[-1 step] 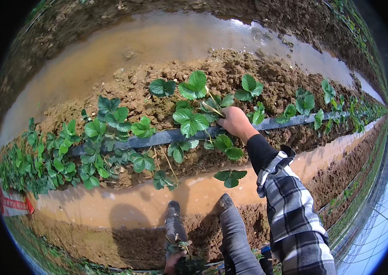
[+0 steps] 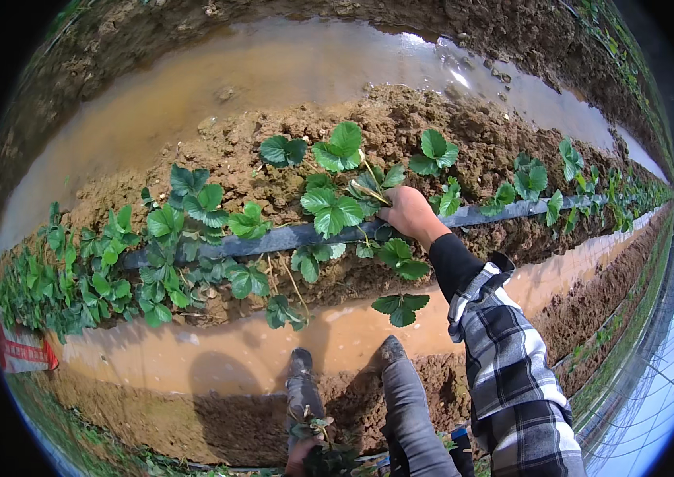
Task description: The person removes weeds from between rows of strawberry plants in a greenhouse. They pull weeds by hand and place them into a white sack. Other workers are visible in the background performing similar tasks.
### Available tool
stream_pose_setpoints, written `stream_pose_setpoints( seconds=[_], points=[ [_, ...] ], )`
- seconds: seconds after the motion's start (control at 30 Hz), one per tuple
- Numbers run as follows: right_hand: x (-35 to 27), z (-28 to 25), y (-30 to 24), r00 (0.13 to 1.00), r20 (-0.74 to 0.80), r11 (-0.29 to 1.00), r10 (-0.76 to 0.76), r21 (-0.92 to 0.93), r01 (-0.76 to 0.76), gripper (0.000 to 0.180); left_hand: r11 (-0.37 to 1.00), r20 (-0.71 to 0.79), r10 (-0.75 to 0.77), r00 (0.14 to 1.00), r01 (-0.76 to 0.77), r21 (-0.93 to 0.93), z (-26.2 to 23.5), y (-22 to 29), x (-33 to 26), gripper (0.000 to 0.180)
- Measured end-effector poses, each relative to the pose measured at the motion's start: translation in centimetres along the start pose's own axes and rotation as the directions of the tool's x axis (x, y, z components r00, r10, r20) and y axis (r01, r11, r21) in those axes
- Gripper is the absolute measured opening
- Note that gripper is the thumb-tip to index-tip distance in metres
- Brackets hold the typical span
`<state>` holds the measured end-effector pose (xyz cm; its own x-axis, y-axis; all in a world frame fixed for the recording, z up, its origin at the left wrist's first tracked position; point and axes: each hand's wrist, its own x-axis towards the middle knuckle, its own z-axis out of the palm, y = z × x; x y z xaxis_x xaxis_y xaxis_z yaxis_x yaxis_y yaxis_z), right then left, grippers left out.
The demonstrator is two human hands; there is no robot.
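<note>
My right hand (image 2: 411, 215) reaches over the planted ridge, fingers closed round the base of a strawberry plant (image 2: 334, 211) with broad toothed green leaves. Its pale stems rise beside the fingertips; the fingertips and roots are hidden behind the leaves and hand. The hand is right by the grey-black drip hose (image 2: 297, 238) that runs along the ridge. At the lower edge, beside my leg, my left hand (image 2: 299, 456) is partly in view, closed on a bunch of strawberry seedlings (image 2: 332, 459). Leaves and stems cover most of its fingers.
Other strawberry plants (image 2: 163, 226) line the ridge to the left and right. Muddy water (image 2: 217, 75) fills the far furrow, and more water (image 2: 154, 354) lies in the near one. My boots (image 2: 391, 350) stand at its edge. A red-and-white sack (image 2: 25, 352) lies far left.
The leaves just below my right wrist have shifted slightly to the right. My right hand has barely moved, and my left hand stays in place.
</note>
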<state>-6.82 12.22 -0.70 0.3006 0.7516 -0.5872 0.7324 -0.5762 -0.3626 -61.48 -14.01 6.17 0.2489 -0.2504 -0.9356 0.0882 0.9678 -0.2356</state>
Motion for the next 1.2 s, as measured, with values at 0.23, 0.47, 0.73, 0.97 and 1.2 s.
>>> stream_pose_setpoints(
  seconds=[0.23, 0.47, 0.73, 0.97, 1.2],
  points=[
    [-1.9, 1.8, 0.4, 0.942, -0.297, 0.988, 0.153, 0.08, -0.135, 0.02, 1.0, -0.012, 0.021, 1.0, -0.021, -0.001, -0.1, -1.8, 0.9, 0.03],
    [-3.2, 5.1, 0.3, 0.729, -0.39, 0.776, 0.563, 0.552, -0.304, 0.021, 1.0, -0.027, 0.023, 0.999, -0.023, 0.014, 0.0, -2.7, 1.5, 0.029],
    [-3.8, 4.0, -0.2, 0.859, -0.42, 0.946, 0.292, 0.258, -0.196, 0.017, 0.999, -0.032, 0.034, 0.999, -0.033, 0.022, 0.1, -3.1, 2.5, 0.029],
    [-2.4, 3.4, -1.1, 0.949, -0.308, 0.985, 0.075, -0.122, -0.118, 0.023, 0.998, -0.03, 0.058, 0.998, -0.057, 0.024, -0.5, -3.9, 3.5, 0.029],
    [-2.1, 4.0, 0.6, 0.925, -0.379, 0.998, 0.037, -0.025, -0.05, 0.016, 0.996, -0.019, 0.089, 0.996, -0.089, 0.01, -1.0, -4.5, 4.0, 0.029]
  ],
)
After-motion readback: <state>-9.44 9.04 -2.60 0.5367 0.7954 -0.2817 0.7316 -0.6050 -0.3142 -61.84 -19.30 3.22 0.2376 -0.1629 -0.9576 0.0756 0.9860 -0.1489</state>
